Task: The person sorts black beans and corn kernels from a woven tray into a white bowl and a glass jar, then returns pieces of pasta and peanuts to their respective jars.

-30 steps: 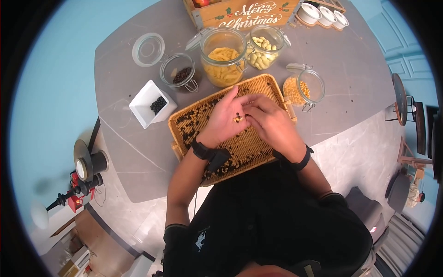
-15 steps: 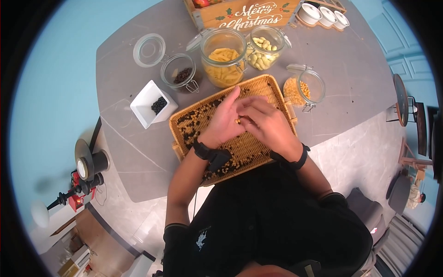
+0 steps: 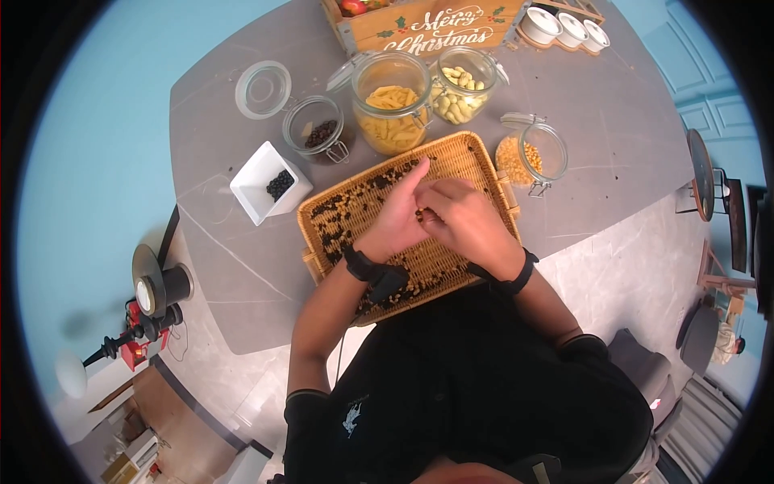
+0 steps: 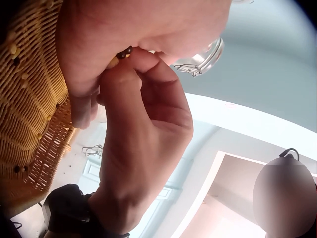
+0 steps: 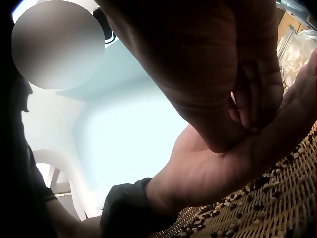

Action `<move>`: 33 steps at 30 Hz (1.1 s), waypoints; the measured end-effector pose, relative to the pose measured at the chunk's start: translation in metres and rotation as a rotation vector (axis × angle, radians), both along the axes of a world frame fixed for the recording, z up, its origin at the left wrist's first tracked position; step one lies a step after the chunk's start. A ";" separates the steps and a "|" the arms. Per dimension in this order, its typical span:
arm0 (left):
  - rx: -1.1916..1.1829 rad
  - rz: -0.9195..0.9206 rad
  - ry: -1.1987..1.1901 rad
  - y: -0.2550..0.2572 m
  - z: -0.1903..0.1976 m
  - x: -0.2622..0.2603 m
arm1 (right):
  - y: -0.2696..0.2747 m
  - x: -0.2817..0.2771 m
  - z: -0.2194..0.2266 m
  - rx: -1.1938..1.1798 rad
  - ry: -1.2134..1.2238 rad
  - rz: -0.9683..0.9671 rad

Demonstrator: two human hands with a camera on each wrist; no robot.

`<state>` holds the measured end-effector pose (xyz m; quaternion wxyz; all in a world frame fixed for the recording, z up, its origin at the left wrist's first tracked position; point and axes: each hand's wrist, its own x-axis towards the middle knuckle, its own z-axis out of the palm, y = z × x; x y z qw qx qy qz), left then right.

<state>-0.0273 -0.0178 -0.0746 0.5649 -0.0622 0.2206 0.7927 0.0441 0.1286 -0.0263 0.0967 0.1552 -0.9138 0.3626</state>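
Observation:
In the head view the left hand (image 3: 397, 216) lies palm up over a wicker tray (image 3: 451, 256), thumb raised and fingers extended behind the right hand (image 3: 474, 222). Small dark and yellow beans (image 3: 419, 215) rest in its palm. The right hand's curled thumb and finger pinch at them. In the left wrist view these beans (image 4: 124, 53) sit at the right fingertips, against the left palm. Palm and right thumb touch in the right wrist view, where the beans between are hidden. More dark and yellow beans are scattered across the tray.
A white square bowl (image 3: 255, 182) holds black beans, left of the tray. Behind stand open glass jars of dark beans (image 3: 314, 129), pasta (image 3: 392, 101) and peanuts (image 3: 459, 85); a corn jar (image 3: 529, 153) is at the right. A wooden crate (image 3: 427, 28) stands farther back.
The right fingers have moved closer over the left palm and cover more of the beans. The left hand has turned slightly and shifted a little right.

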 end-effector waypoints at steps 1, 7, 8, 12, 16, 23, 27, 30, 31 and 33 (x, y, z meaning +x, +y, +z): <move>0.000 -0.007 -0.016 -0.002 -0.001 0.000 | 0.001 -0.001 0.002 -0.029 0.001 0.008; 0.036 -0.017 -0.011 -0.004 0.001 -0.003 | 0.006 0.003 0.018 -0.090 -0.007 0.002; 0.043 -0.020 -0.007 -0.005 0.001 -0.003 | 0.005 0.005 0.020 -0.093 -0.007 -0.005; 0.013 -0.009 -0.001 -0.003 0.008 -0.001 | 0.005 0.007 0.016 -0.078 0.015 -0.001; 0.001 -0.009 0.002 0.000 0.011 0.001 | 0.007 0.010 0.014 0.005 -0.072 0.036; 0.014 -0.027 0.042 -0.002 0.015 0.000 | 0.007 0.013 0.011 0.070 -0.059 0.017; 0.001 -0.009 0.018 0.000 0.012 -0.001 | 0.006 0.006 -0.001 -0.009 -0.048 -0.006; 0.004 0.006 0.035 -0.002 0.008 -0.002 | 0.012 0.002 -0.002 -0.180 -0.033 0.033; 0.001 0.004 0.049 -0.003 0.008 -0.003 | 0.014 0.003 0.001 -0.202 -0.092 0.018; 0.005 0.045 0.082 -0.004 0.007 -0.008 | 0.018 0.010 0.013 -0.243 -0.213 -0.012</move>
